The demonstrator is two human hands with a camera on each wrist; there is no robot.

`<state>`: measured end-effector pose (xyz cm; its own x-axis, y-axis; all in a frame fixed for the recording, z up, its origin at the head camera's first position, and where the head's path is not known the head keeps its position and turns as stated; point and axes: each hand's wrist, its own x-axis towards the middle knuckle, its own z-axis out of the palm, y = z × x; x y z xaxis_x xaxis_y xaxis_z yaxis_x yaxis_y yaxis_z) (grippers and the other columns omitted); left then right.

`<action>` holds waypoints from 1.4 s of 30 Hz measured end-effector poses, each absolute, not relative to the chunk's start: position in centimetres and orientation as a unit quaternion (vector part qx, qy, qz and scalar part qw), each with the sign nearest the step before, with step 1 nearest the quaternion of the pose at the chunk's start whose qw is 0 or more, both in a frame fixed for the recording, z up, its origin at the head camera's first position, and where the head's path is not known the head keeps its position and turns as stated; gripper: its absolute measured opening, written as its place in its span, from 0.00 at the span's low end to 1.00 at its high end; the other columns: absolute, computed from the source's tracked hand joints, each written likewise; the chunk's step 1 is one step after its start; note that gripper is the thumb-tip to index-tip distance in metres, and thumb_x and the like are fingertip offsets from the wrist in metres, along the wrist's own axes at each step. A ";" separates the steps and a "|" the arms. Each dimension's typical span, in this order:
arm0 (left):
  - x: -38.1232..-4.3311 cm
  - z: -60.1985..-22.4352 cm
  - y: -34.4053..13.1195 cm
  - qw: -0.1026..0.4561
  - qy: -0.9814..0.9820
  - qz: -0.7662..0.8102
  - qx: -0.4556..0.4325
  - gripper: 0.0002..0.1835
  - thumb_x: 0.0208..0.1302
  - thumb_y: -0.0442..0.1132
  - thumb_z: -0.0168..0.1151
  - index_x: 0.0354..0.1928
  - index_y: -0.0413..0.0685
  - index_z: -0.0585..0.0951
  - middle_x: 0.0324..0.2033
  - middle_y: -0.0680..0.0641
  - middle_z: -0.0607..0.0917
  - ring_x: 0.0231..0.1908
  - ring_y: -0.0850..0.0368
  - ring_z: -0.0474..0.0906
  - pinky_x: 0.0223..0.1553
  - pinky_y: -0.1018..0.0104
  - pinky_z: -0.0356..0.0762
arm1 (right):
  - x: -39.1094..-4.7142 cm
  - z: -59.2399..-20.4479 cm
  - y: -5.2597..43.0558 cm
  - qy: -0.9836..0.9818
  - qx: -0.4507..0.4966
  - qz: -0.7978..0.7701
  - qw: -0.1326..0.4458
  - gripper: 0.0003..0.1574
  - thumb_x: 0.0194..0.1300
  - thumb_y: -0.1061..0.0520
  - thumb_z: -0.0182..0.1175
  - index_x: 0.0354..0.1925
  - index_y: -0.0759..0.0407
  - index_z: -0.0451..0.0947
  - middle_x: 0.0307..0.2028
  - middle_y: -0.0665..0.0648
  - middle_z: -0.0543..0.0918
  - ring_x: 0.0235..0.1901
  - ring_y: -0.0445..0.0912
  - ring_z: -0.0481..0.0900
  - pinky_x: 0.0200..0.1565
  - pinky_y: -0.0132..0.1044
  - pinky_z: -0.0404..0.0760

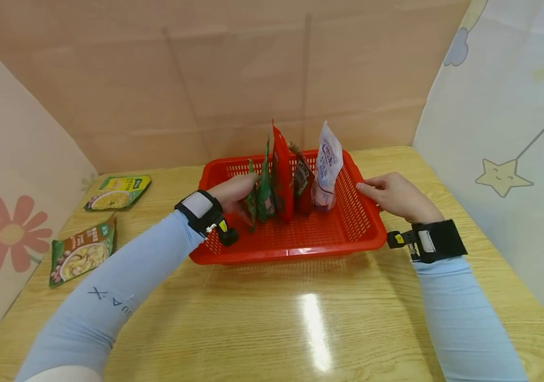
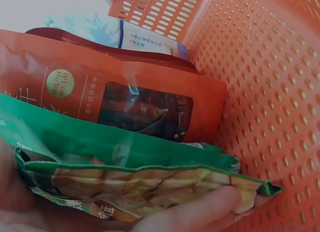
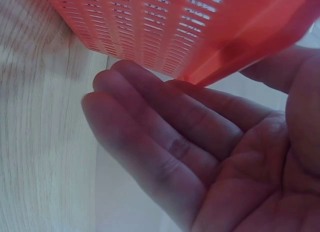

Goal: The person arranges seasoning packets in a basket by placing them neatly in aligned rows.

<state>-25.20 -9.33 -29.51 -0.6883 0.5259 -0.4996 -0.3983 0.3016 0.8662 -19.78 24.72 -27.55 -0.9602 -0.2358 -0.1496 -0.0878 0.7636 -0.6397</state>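
Observation:
My left hand (image 1: 234, 192) reaches into the left end of a red plastic basket (image 1: 287, 253) and holds a thin food pouch (image 2: 145, 188), with fingers lying along its printed face. Beside that pouch, a green packet (image 1: 265, 191) stands upright. Further right come a red bag (image 1: 283, 175) with a dark window, a Heinz ketchup packet (image 1: 303, 180) and a white bag (image 1: 328, 164), which leans slightly. My right hand (image 1: 398, 197) grips the basket's right rim, thumb on top and fingers (image 3: 165, 142) stretched along the outside.
Left of the basket, two food pouches lie flat on the wooden table: a yellow-green one (image 1: 117, 192) at the back and a brown-green one (image 1: 84, 249) nearer. A covered wall (image 1: 234, 79) stands behind, with patterned side panels left and right.

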 end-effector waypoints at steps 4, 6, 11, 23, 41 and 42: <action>-25.5 -29.8 -9.3 0.389 0.703 0.595 0.040 0.29 0.71 0.51 0.36 0.42 0.26 0.72 0.48 0.28 0.75 0.50 0.35 0.71 0.44 0.35 0.69 | -20.0 -27.6 24.8 0.933 -0.086 -0.331 0.110 0.32 0.67 0.43 0.50 0.57 0.67 0.71 0.36 0.60 0.83 0.33 0.48 0.82 0.38 0.46 0.80; -25.6 -29.9 -9.2 0.389 0.702 0.595 0.039 0.30 0.71 0.52 0.35 0.43 0.26 0.72 0.48 0.28 0.75 0.50 0.35 0.71 0.45 0.35 0.68 | -20.1 -27.8 24.8 0.933 -0.084 -0.331 0.111 0.32 0.67 0.43 0.50 0.57 0.67 0.71 0.36 0.60 0.83 0.33 0.48 0.82 0.38 0.46 0.80; -25.8 -30.1 -9.4 0.408 0.695 0.589 0.058 0.35 0.70 0.59 0.33 0.47 0.28 0.70 0.49 0.28 0.73 0.51 0.34 0.68 0.45 0.34 0.68 | -20.4 -28.2 24.9 0.931 -0.084 -0.337 0.115 0.32 0.67 0.44 0.51 0.57 0.67 0.71 0.37 0.61 0.83 0.33 0.48 0.82 0.38 0.45 0.81; -25.3 -26.7 -12.1 0.321 0.754 0.570 0.057 0.41 0.62 0.68 0.38 0.72 0.57 0.44 0.70 0.45 0.45 0.62 0.30 0.52 0.48 0.36 0.67 | -21.0 -28.4 25.2 0.933 -0.087 -0.332 0.114 0.33 0.67 0.43 0.50 0.57 0.67 0.70 0.37 0.61 0.83 0.33 0.49 0.82 0.39 0.47 0.80; -22.9 -24.8 -28.8 0.101 0.941 0.307 0.097 0.44 0.65 0.65 0.33 0.69 0.36 0.48 0.63 0.28 0.58 0.62 0.33 0.54 0.58 0.39 0.53 | -21.1 -27.8 25.7 0.937 -0.087 -0.319 0.110 0.35 0.67 0.40 0.49 0.57 0.67 0.71 0.35 0.59 0.83 0.33 0.49 0.82 0.38 0.45 0.80; -23.0 -25.5 -29.8 0.108 0.947 0.288 0.090 0.45 0.65 0.66 0.33 0.69 0.34 0.48 0.62 0.27 0.59 0.61 0.31 0.55 0.57 0.38 0.55 | -21.1 -27.8 25.9 0.939 -0.083 -0.316 0.108 0.35 0.67 0.40 0.49 0.57 0.66 0.71 0.35 0.58 0.83 0.33 0.49 0.82 0.37 0.45 0.80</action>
